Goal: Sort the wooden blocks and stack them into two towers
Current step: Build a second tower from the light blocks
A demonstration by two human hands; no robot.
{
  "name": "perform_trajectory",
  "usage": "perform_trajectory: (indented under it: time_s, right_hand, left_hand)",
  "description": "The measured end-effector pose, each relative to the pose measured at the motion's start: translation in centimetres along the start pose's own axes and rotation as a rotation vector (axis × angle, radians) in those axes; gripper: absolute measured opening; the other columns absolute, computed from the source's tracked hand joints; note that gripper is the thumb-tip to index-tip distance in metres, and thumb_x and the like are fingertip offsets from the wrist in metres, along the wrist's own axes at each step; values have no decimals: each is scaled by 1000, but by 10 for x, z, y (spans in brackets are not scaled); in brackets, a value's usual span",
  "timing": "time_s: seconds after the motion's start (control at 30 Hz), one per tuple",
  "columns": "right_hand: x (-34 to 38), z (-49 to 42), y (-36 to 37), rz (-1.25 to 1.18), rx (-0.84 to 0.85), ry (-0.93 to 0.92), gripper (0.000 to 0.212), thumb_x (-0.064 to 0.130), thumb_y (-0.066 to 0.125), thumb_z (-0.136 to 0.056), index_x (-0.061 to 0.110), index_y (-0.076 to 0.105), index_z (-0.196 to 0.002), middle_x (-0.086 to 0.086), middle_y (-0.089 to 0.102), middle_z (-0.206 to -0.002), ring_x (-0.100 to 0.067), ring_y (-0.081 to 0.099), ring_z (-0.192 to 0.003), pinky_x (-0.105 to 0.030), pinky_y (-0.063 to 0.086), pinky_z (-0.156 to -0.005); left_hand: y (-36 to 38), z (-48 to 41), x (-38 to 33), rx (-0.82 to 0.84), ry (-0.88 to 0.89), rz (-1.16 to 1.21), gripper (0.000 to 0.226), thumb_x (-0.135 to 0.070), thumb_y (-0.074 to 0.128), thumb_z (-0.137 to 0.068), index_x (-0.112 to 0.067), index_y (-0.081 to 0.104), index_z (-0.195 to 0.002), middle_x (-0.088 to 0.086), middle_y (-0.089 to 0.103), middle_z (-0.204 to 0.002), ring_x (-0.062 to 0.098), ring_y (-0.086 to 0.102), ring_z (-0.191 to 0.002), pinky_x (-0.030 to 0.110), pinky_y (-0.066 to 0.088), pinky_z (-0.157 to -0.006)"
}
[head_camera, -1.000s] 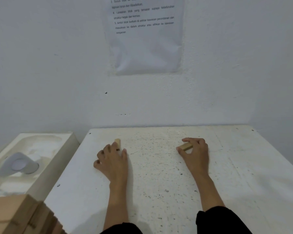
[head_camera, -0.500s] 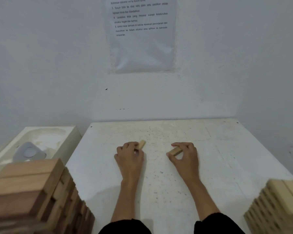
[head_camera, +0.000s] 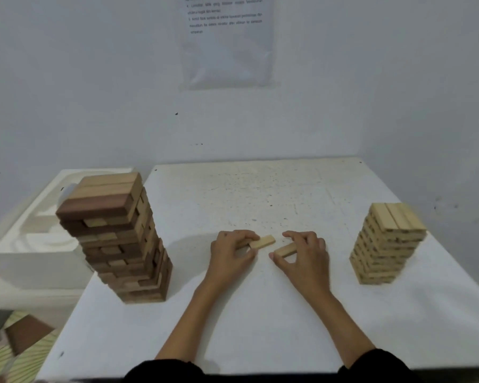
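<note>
Spanning the view, the speckled white tabletop [head_camera: 260, 313] now shows both stacks, which were partly or wholly out of frame a moment ago. Left stands the tall mixed brown wooden tower [head_camera: 119, 239], right the shorter pale wooden tower [head_camera: 385, 244]. Between them, the left hand [head_camera: 230, 252] pinches one pale wooden block [head_camera: 262, 241] and the right hand [head_camera: 304, 252] pinches another pale block [head_camera: 286, 249], drawn nearer together than before. Both blocks probably belong on the pale stack.

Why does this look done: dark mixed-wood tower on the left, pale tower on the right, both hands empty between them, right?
Not quite: in the head view the left hand and right hand each hold a pale wooden block. The towers' sides are as stated.
</note>
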State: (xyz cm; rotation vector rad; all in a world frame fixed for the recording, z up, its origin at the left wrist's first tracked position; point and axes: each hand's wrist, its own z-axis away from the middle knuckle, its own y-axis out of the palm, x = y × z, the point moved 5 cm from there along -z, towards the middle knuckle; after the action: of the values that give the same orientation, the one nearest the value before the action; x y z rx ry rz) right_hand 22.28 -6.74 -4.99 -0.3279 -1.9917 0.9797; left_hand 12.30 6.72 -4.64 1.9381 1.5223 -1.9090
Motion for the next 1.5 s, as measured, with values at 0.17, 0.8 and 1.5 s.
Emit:
perform_trajectory:
  time_s: [0.17, 0.8, 1.5]
  right_hand:
    - [0, 34, -10, -73, 269, -71, 71, 47, 73, -73, 30, 42, -134, 4, 40, -118, -12, 32, -109, -20, 26, -88]
    - [-12, 45, -18, 295, 400, -116, 130, 90, -27, -41, 26, 11, -148, 0, 3, -153, -20, 1, -138, -35, 6, -113]
    - [5, 39, -3, 342, 526, -135, 119, 79, -27, -45, 26, -2, -149, -4, -10, -155, -26, -7, -140, -42, -6, -113]
  left_hand:
    - [-4, 22, -5, 90, 40, 23, 29, -15, 67, -80, -33, 69, -103, -25, 63, -104, -9, 41, -107, -2, 28, -85]
    - [-7, 47, 2, 375, -6, -456, 83, -70, 4, -87, -17, 8, -150, -1, -2, -158, 13, -6, -144, 32, -5, -115]
    - [13, 49, -9, 456, 99, -565, 126, -90, -23, -49, -16, -9, -150, 1, -18, -157, 12, -16, -142, 41, -13, -114]
